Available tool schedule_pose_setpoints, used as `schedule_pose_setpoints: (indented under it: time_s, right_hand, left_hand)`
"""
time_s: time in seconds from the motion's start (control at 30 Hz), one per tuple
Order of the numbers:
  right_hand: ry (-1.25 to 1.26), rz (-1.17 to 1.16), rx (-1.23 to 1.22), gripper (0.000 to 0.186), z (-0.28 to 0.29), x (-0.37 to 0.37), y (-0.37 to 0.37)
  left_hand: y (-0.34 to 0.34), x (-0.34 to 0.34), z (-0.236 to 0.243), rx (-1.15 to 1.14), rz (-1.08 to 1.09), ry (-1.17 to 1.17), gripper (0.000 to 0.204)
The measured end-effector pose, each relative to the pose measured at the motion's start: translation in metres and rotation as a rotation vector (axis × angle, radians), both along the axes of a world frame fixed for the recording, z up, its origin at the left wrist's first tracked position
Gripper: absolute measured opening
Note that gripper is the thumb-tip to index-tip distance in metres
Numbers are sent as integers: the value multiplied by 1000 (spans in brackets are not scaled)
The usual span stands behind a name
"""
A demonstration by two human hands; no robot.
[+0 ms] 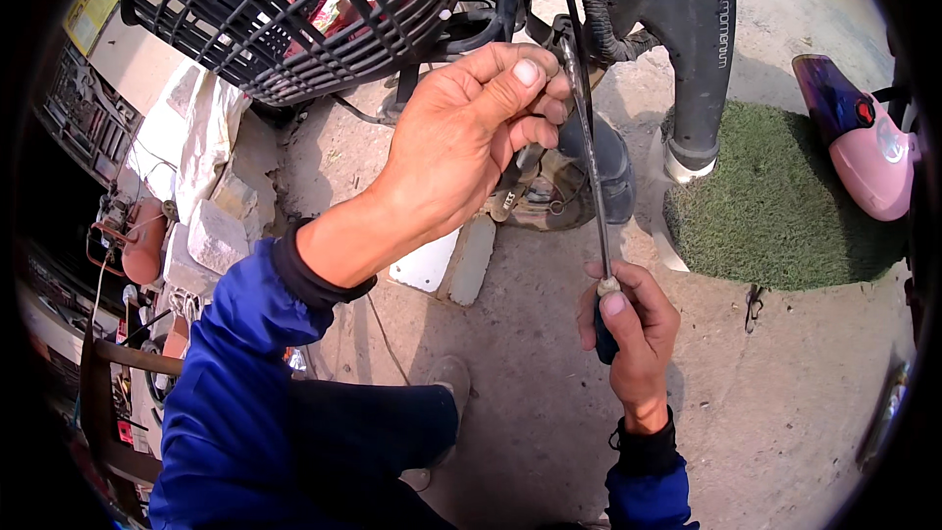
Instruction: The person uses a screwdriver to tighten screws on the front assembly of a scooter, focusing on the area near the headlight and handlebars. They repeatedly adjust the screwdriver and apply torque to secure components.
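Two-handed use of a screwdriver at the front of a scooter. The tool's handle is wrapped by the right hand, which is closed on it with the thumb laid along the near side, presumably so that the long shaft can be both steered and turned. The shaft is directed upward, its far end lying close to a small bracket to the right of the lower right corner of the basket; whether the bracket is touched by the tip cannot be told. The left hand is partly closed, its fingers curled and its thumb drawn against the forefinger just beside the upper shaft. Whether anything small is pinched there cannot be told; the hand is probably placed so that the tip end can be steadied or a small part kept within reach. The handle is held low, well apart from the basket and near the left edge of the green mat, perhaps because room for the wrist is left there. A white block is seen on the ground below the left hand
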State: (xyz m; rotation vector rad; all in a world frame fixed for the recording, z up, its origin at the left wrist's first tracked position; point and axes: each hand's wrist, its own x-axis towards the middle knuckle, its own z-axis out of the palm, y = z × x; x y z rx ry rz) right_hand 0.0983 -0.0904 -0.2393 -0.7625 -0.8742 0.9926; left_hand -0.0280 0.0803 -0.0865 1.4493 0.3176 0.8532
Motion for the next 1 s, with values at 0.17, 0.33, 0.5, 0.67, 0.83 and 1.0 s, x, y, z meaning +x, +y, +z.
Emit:
schedule_pose_setpoints:
  time_s: [0.17,0.33,0.5,0.67,0.83,1.0]
  right_hand:
    - [-44,12,-20,30,-10,19,-3]
    - [-94,18,-1,30,-17,29,-6]
    - [-98,24,-28,30,-16,33,-9]
    - [-17,114,-29,33,-17,32,-11]
    - [329,336,10,38,-19,6,-16]
    - [25,-41,27,38,-14,-47,-12]
  left_hand:
    - [6,-3,0,-86,-111,-39,20]
    - [4,-3,3,-126,-95,-69,21]
    - [12,-1,-3,-39,-113,-15,20]
    - [8,-1,1,10,-100,4,18]
    - [7,0,-5,-31,-73,33,21]
    - [-3,15,-7,-166,-52,25,24]
